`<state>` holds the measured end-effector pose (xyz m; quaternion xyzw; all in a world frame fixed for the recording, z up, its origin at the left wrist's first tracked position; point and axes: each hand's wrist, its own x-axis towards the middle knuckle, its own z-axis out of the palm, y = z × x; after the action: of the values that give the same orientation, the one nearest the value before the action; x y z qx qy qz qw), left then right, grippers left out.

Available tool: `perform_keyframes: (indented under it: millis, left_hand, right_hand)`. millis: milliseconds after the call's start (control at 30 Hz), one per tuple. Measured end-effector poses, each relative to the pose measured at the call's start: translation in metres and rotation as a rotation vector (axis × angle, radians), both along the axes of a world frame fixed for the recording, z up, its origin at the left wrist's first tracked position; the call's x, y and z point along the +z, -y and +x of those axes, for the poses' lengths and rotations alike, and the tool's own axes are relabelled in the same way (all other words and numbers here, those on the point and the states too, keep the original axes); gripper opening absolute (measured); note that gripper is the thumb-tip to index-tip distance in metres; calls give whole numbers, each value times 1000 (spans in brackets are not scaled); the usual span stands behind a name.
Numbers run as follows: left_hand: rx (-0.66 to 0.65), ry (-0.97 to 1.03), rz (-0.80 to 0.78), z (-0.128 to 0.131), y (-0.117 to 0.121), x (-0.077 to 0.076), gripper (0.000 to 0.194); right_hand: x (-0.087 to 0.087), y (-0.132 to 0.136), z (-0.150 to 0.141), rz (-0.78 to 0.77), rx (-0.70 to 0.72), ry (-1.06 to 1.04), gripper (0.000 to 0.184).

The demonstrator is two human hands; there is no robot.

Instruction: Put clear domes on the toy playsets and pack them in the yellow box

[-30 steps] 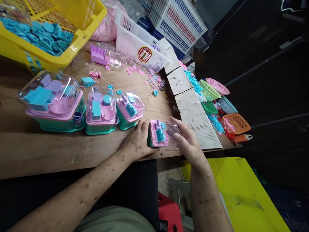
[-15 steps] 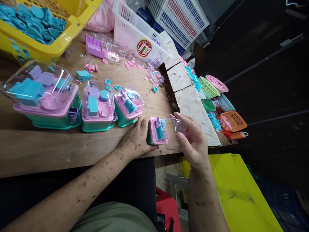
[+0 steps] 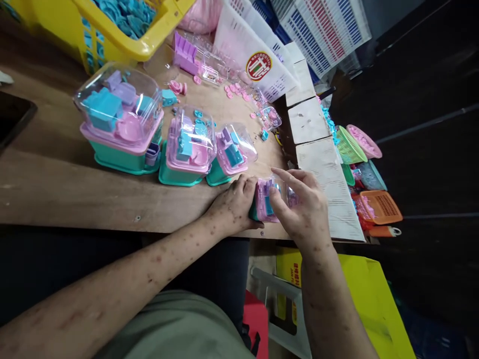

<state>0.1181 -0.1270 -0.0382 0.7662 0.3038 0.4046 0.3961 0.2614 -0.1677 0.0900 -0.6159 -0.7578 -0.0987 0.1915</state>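
My left hand (image 3: 235,205) is closed round the green base of a small toy box (image 3: 262,212), which lies tipped on its side at the table's front edge. Its pink top, with purple and blue pieces, faces right. With thumb and fingers, my right hand (image 3: 304,209) grips a clear plastic lid (image 3: 284,185) over that top; how far it is seated is hidden by the fingers. Left of my hands stand three similar boxes with clear lids: a large one (image 3: 107,158), a medium one (image 3: 186,172) and a smaller one (image 3: 221,170).
A yellow basket (image 3: 145,47) of blue parts stands at the back left, and a white crate (image 3: 234,50) behind loose pink pieces (image 3: 234,89). White cardboard (image 3: 322,174) borders the right side, with small coloured baskets (image 3: 381,207) beyond. A dark flat object (image 3: 15,117) lies far left.
The clear lid has moved left from beside the small toy box onto its pink top, with my right hand. The view has shifted, so the table's things appear further right.
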Motion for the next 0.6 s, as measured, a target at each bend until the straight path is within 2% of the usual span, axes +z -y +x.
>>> perform_keyframes:
  millis: [167, 400, 600]
  left_hand:
    - [11, -26, -6, 1, 2, 0, 122]
    - [15, -4, -18, 2, 3, -3, 116]
    - [20, -28, -44, 2, 2, -1, 117]
  right_hand:
    - [2, 2, -1, -56, -22, -13, 41]
    - [2, 5, 2, -120, -98, -72, 37]
    - [10, -1, 1, -202, -89, -61, 40]
